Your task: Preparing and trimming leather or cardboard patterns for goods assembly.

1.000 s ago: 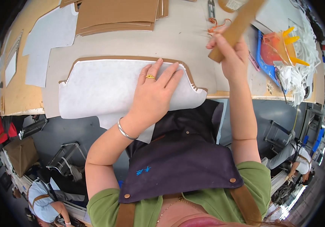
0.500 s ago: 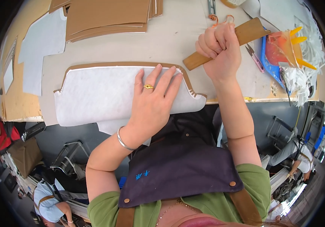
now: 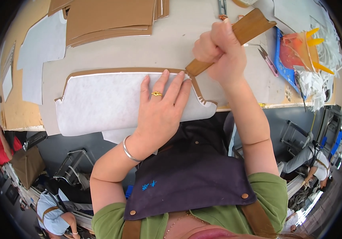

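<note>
A white panel with a brown folded edge lies on the table in front of me, its near side curving over the table edge. My left hand rests flat on its right half, fingers spread, fingertips close to the far brown edge. Wrapped in the fist of my right hand is a flat wooden stick, held at a slant. Its lower end meets the panel's far right corner, just beyond my left fingertips. Small notches show along the panel's right curved edge.
Stacked brown panels lie at the far left, beside white cut pieces. On the right are pink-handled snips, a blue tray, an orange container with yellow sticks and white scraps. Other people sit behind on both sides.
My right hand has moved left and slightly nearer, tilting the wooden stick more steeply and bringing its lower end to the panel's corner. My left hand stays on the panel.
</note>
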`<state>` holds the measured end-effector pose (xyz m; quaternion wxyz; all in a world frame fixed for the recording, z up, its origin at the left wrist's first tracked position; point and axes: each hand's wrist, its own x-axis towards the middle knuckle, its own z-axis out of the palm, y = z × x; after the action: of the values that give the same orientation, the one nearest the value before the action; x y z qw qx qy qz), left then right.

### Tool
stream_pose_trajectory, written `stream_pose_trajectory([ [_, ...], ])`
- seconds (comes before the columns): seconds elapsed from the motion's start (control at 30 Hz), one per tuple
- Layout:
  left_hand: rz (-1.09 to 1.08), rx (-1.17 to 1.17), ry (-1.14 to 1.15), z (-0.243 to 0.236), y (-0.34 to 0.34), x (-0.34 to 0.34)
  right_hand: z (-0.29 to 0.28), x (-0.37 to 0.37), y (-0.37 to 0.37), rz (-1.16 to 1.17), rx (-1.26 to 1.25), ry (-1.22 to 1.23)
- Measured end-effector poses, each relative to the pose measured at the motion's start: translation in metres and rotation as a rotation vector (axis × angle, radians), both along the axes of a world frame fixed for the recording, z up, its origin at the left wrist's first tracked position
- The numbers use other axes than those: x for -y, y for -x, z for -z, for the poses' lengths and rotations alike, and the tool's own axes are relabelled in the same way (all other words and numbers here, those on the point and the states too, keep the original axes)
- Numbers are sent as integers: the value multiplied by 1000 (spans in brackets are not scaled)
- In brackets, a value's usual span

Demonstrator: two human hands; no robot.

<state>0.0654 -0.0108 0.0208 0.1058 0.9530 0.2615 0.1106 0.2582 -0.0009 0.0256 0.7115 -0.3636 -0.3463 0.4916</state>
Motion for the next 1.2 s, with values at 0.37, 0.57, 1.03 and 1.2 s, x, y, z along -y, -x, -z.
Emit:
stream_pose_trajectory([
  [0.37, -7, 12, -11, 2, 0, 1, -4, -13, -1, -223, 40, -26],
  [0.57, -10, 19, 5, 2, 1, 2, -9, -14, 4, -239, 103, 17],
  [1.03, -11, 36, 20, 3, 1, 2, -3, 19, 2, 168, -52, 14],
  [1.2, -20, 23, 3, 4, 0, 3, -5, 27, 17, 215, 77, 21],
])
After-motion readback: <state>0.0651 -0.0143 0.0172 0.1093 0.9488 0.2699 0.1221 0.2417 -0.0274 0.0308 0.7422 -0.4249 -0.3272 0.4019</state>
